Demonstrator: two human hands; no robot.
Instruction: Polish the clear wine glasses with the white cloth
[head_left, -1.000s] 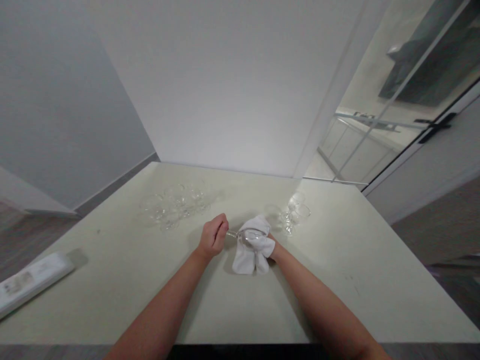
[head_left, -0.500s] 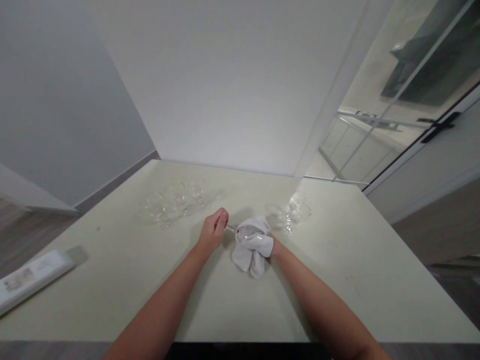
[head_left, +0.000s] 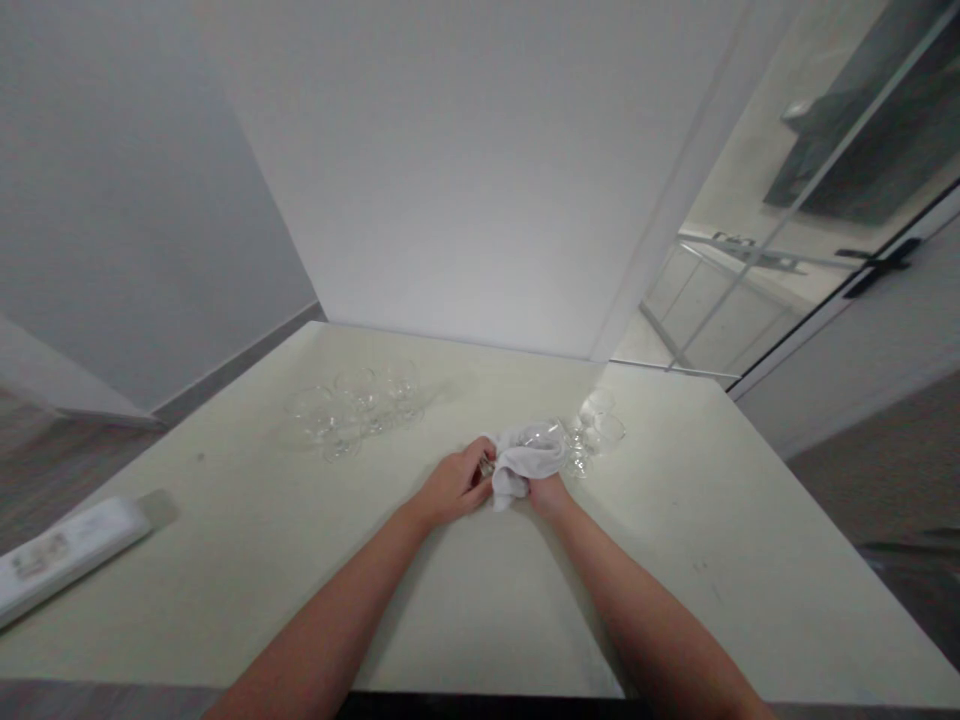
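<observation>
My left hand is closed around the foot end of a clear wine glass. The bowl of that glass points right, partly wrapped in a white cloth. My right hand grips the cloth against the bowl from below, and the folds hide most of its fingers. Close beyond the right hand stand a couple of clear stemmed glasses, which look very near the held glass; I cannot tell whether they touch. Further left stands a group of several more stemmed glasses.
All of this is on a pale table. A white box-like pack lies at its left edge. A white wall rises behind the table, and a glass-paned door with a black handle is at the right.
Both hands have shifted to the right with the glass and cloth, nearer the right-hand glasses. My left hand has come closer to the cloth, and the hanging cloth is gathered up more.
</observation>
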